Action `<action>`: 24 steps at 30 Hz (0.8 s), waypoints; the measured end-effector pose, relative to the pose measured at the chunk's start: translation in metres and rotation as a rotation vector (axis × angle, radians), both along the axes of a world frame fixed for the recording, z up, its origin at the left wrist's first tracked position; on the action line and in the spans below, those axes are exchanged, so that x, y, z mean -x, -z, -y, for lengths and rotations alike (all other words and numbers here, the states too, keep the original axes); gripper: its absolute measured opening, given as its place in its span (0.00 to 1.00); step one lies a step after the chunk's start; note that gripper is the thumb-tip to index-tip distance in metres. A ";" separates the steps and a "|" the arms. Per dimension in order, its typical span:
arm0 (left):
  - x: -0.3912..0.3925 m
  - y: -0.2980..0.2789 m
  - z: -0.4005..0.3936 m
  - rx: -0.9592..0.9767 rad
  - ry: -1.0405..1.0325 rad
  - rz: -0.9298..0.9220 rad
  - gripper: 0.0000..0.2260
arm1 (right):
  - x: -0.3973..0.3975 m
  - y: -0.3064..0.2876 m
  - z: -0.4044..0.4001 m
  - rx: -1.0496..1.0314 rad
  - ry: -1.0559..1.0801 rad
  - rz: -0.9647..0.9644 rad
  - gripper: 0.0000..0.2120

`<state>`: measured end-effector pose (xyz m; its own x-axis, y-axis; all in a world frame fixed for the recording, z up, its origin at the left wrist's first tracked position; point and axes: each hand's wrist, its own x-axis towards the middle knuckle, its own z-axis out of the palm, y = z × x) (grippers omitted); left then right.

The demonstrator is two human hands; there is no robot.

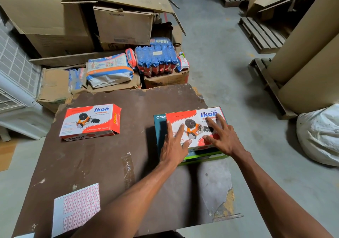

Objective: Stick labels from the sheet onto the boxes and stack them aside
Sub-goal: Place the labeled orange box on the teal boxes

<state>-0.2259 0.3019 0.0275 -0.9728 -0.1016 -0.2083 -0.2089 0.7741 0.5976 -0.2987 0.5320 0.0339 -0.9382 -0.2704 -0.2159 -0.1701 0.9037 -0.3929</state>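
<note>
Right of centre in the frame, the left hand [174, 146] and the right hand [222, 138] both lie flat with fingers spread on the glossy printed lid of a red-and-white Ikon box [196, 126], pressing on it rather than gripping, and that carton sits on top of a wider teal and green box [190, 158]. A second Ikon box [90, 121] of the same rectangular cardboard lies alone at centre left on the worn brown board [102, 164], whose dull surface is scuffed and chipped along its edges. The label sheet [77, 207], a flat white page gridded with small pink-bordered stickers, rests at the lower left, well apart from both cartons.
</note>
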 end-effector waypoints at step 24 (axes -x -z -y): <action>-0.094 -0.003 0.149 -0.098 -0.281 -0.178 0.30 | -0.096 -0.024 0.193 0.499 0.043 -0.265 0.25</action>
<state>-0.1316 0.1533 0.0301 -0.9315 -0.3588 -0.0599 -0.2917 0.6384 0.7123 -0.2022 0.3394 0.0574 -0.9553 -0.2401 0.1724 -0.2882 0.6274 -0.7234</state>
